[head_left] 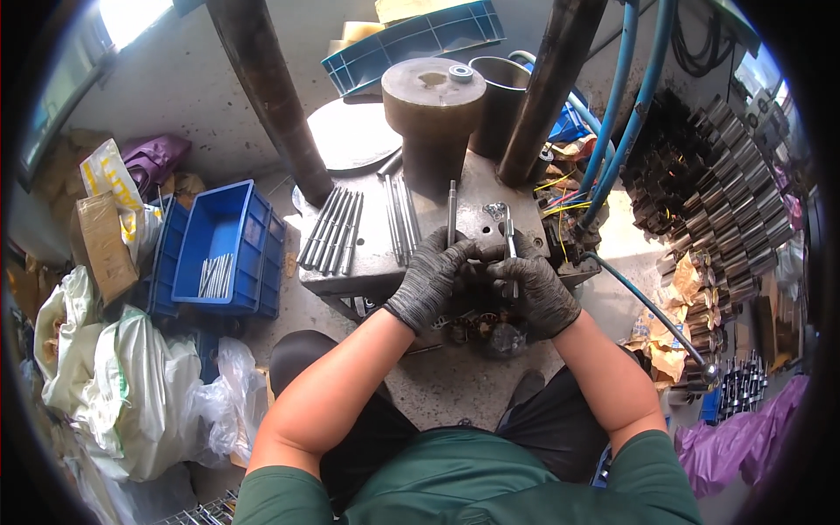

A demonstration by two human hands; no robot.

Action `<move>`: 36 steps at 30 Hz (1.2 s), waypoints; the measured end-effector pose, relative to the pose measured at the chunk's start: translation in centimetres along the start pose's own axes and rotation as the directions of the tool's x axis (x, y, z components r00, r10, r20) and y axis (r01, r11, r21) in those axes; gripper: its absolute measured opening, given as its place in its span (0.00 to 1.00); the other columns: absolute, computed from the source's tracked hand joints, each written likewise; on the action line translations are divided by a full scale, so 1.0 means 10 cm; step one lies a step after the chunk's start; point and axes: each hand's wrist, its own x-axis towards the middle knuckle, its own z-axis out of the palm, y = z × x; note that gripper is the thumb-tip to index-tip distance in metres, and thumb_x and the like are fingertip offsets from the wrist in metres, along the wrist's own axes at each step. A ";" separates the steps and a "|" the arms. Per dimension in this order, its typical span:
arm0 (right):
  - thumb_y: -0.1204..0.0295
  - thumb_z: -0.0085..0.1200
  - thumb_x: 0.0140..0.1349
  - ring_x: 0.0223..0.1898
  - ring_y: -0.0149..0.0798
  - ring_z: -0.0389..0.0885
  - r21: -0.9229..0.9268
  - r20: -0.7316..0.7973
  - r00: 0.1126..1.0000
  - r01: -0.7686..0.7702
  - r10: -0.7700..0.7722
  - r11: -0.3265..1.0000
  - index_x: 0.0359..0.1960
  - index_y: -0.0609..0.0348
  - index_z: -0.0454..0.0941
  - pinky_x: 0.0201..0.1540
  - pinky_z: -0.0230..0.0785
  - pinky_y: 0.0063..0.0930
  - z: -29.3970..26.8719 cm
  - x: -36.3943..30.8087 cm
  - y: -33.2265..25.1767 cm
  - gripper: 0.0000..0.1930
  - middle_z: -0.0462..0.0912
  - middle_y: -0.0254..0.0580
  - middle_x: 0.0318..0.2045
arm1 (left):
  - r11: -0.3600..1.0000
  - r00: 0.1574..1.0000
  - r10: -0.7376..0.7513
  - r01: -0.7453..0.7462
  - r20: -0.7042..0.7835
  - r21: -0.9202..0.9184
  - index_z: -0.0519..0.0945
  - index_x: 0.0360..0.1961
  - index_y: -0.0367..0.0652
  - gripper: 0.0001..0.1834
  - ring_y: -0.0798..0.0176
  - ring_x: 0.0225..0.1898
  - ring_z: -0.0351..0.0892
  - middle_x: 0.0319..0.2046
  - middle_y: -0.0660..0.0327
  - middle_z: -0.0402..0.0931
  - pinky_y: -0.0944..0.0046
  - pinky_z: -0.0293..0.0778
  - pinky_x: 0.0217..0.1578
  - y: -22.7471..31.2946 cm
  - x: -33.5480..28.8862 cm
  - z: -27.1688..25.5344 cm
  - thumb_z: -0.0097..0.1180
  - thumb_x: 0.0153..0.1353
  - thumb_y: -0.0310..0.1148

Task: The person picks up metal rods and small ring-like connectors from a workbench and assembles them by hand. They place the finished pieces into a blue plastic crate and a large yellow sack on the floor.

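Both my hands wear dark grey knit gloves and are at the near edge of a worn metal press table (376, 278). My left hand (435, 278) is closed round a slim steel shaft (452, 210), which points away from me. Just to its right, my right hand (538, 296) grips a narrow silver tool with a pointed end (510, 234); its exact kind cannot be made out. Several small metal rings (495, 210) lie beyond the right hand. On the table's left lie several steel shafts (332, 232) in a row, with thinner rods (401, 219) beside them.
A thick press cylinder (433, 105) carries a bearing (460, 73), between two dark columns (267, 96). Blue bins (210, 236) stand left, one holding rods. Stacked metal tubes (744, 184) fill the right. Blue hoses (621, 114) and a ball-ended lever (709, 372) are nearer. White sacks (131, 394) lie left.
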 end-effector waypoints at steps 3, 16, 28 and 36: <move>0.75 0.61 0.52 0.53 0.34 0.78 -0.294 0.093 0.995 0.003 0.025 0.956 0.75 0.64 0.58 0.58 0.74 0.32 -0.13 -0.03 -0.03 0.45 0.79 0.46 0.50 | 0.996 0.998 -0.056 0.058 -0.029 0.068 0.79 0.40 0.43 0.08 0.73 0.18 0.71 0.22 0.66 0.75 0.74 0.67 0.17 0.18 -0.06 -0.06 0.65 0.62 0.30; 0.78 0.60 0.47 0.46 0.57 0.80 -0.853 0.505 0.703 0.494 -0.501 -0.168 0.55 0.54 0.84 0.50 0.74 0.49 -0.08 -0.04 -0.18 0.28 0.85 0.50 0.44 | 0.995 0.997 0.051 -0.056 -0.051 -0.083 0.73 0.42 0.42 0.07 0.71 0.24 0.76 0.33 0.58 0.83 0.72 0.70 0.19 0.13 -0.05 -0.24 0.59 0.66 0.29; 0.76 0.60 0.49 0.44 0.57 0.81 -0.831 0.554 0.700 0.495 -0.451 -0.252 0.55 0.53 0.84 0.48 0.76 0.48 -0.13 0.01 -0.16 0.27 0.84 0.50 0.43 | 0.991 0.998 0.051 -0.054 0.026 0.123 0.75 0.39 0.42 0.07 0.72 0.18 0.72 0.22 0.63 0.76 0.73 0.67 0.18 0.14 -0.07 -0.25 0.59 0.67 0.32; 0.74 0.60 0.61 0.42 0.52 0.86 -0.903 0.221 0.859 0.360 -0.461 0.237 0.58 0.60 0.81 0.47 0.79 0.39 -0.28 -0.01 -0.29 0.22 0.86 0.55 0.42 | 0.850 0.976 0.215 -0.203 0.032 0.486 0.83 0.46 0.42 0.10 0.75 0.25 0.71 0.26 0.67 0.76 0.73 0.70 0.27 0.06 -0.08 -0.32 0.52 0.73 0.32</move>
